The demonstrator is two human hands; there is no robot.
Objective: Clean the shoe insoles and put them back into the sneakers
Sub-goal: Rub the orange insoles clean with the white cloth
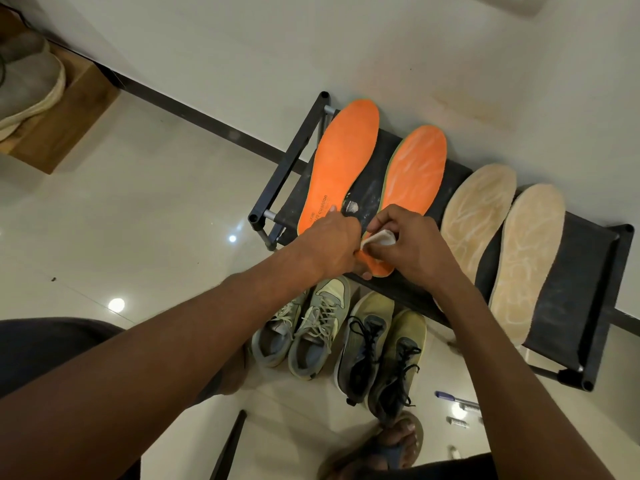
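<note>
I'm looking down at a low black fabric-topped shoe rack [571, 258] against the pale wall, and four insoles lie across it. On my left, a clean orange foam insole [341, 168] with dark lettering near its heel. Just beside it, a second orange insole streaked with white residue [415, 171], and that's the one I'm on. My left hand [334, 244] pinches its heel end at the rack's near edge, fingers curled around the rim. My right hand [412, 244] clutches a small white cloth wad [379, 238], pressing it onto the same heel. A whitish smear marks the black fabric between the two orange insoles.

Further right, two beige insoles with pale streaks [502, 240] rest side by side, touching neither hand.

On the glossy tiled floor [156, 209] below the rack's near edge stand two pairs of shoes: grey-green lace-up sneakers with pale laces [311, 327], and olive-yellow sneakers with black laces [381, 351] just right of them. My foot in a sandal [391, 441] sits at the toe of the olive pair. A blue-capped pen [453, 398] lies on the floor to the right.
</note>
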